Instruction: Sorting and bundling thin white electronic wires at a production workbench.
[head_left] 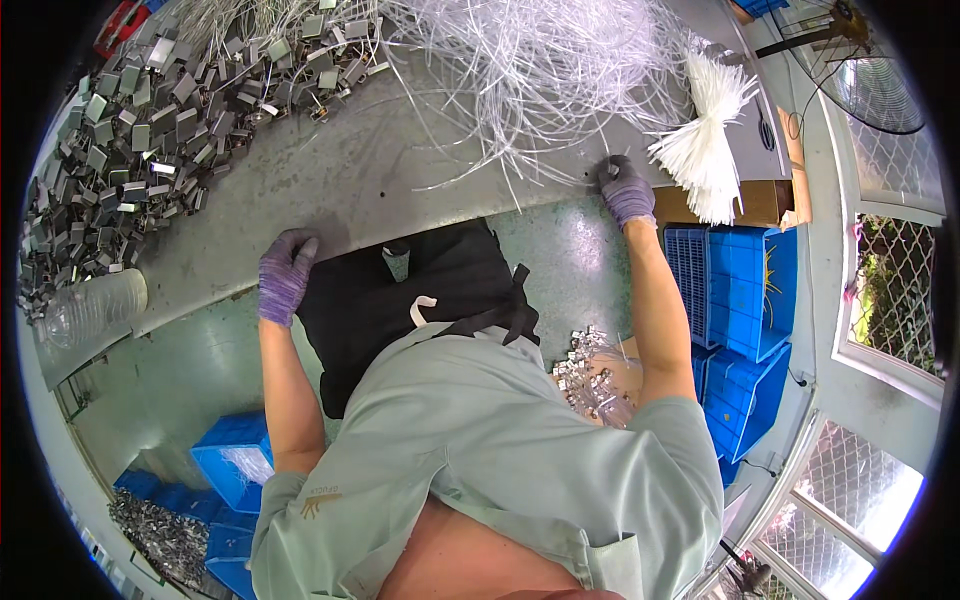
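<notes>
My left hand (285,275), in a purple and grey knit glove, rests at the front edge of the grey metal table (345,185). Its fingers are curled together, and nothing shows in them. Farther right, my right hand (627,190), gloved the same way, is closed at the table edge, its fingertips bent in; whether it holds anything is hidden. Just beyond it lies a loose tangle of clear plastic strands (545,70). Beside it, a tied bundle of white strands (705,140) hangs over the table's right edge.
Many small grey metal blocks (150,130) are heaped on the table's left, by a clear plastic bottle-like piece (95,305). Blue crates (745,290) stand at right, more blue bins (235,455) at lower left. Small metal parts (590,375) lie by my right side; a fan (870,60) stands far right.
</notes>
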